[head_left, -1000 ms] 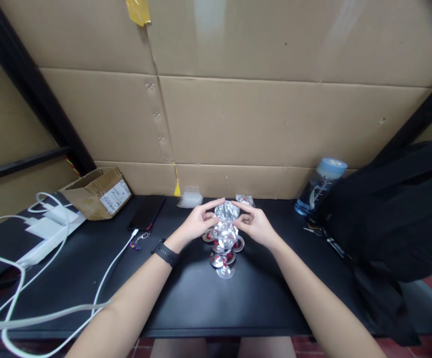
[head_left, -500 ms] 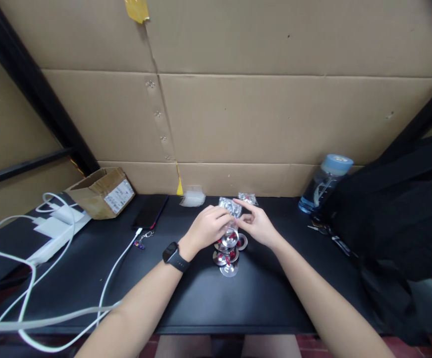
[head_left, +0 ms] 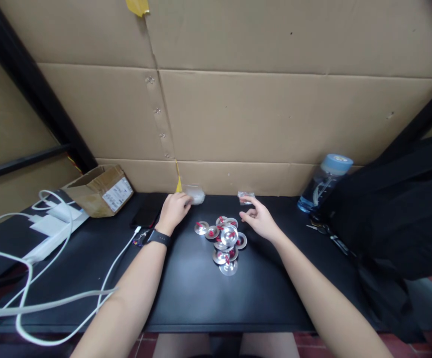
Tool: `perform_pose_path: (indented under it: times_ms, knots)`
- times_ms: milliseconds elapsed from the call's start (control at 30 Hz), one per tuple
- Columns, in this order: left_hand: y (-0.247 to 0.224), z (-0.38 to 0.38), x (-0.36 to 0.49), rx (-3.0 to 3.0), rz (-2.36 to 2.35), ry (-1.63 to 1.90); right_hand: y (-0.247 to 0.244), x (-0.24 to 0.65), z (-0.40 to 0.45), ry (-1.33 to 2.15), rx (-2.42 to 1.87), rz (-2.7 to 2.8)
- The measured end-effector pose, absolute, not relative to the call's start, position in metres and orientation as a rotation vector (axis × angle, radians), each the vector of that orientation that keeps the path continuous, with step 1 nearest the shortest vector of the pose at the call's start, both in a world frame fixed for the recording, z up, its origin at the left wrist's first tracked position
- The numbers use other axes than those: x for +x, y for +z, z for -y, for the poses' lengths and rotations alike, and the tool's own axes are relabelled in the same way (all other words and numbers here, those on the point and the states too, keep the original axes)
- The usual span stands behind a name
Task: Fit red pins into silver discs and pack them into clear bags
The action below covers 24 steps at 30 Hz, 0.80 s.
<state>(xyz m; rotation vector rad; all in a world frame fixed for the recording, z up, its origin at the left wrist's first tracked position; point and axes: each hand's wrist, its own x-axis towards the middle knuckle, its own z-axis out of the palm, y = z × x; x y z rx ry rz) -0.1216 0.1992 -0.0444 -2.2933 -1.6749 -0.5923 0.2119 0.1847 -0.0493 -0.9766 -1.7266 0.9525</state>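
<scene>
Lower discs (head_left: 221, 257) partly hidden; backpack (head_left: 391, 209) cut off right

There are perhaps ten overlapping metal discs (head_left: 229, 236), one bottle (head_left: 319, 186), one box (head_left: 94, 196), one phone (head_left: 145, 211), one bag (head_left: 398, 209).

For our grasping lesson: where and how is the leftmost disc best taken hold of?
Probably by its red loop, pinched from above and the left: the loop shows on top, the disc lies low on the table, and other discs sit close on its right.

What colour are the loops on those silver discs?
The loops are red, as the head view shows.
</scene>
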Motion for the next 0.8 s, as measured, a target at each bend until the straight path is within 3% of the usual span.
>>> perform_pose_path:
  times_ms: [267,433,800]
  knots:
    - [-0.072,-0.213,-0.113,-2.390,1.902,-0.420,-0.065,0.230,-0.207,0.642,-1.118,1.873]
    - [-0.072,-0.213,-0.112,-2.408,1.977,-0.348,-0.073,0.238,-0.211,0.314,-1.439,2.130]
    - [-0.070,-0.208,-0.107,-2.414,1.951,-0.454,-0.077,0.243,-0.212,0.292,-1.679,2.262]
